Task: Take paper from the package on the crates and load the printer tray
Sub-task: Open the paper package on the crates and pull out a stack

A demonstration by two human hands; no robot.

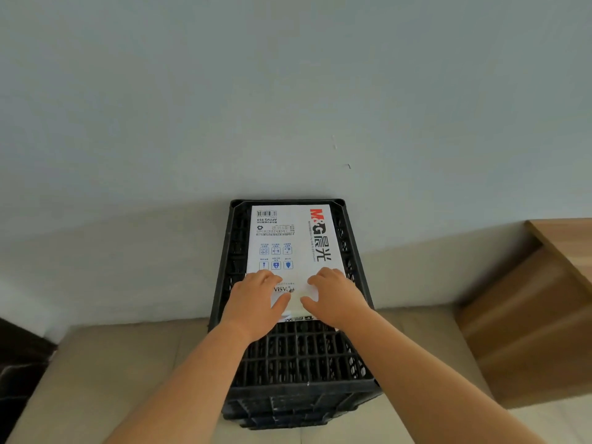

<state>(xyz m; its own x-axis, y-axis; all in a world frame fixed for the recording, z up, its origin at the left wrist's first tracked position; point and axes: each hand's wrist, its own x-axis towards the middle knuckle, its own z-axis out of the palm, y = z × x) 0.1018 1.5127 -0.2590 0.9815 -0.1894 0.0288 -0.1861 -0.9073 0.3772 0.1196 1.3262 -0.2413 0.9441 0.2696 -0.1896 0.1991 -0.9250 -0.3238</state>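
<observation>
A white paper package with red and black lettering lies flat on a stack of black plastic crates against the pale wall. My left hand rests palm down on the package's near left end, fingers spread. Over the near right end lies my right hand, fingers bent on the wrapper's edge. Whether either hand grips the wrapper is unclear. The printer and its tray are out of view.
A wooden cabinet stands to the right against the wall. Beige floor tiles surround the crates. A dark object sits at the left edge.
</observation>
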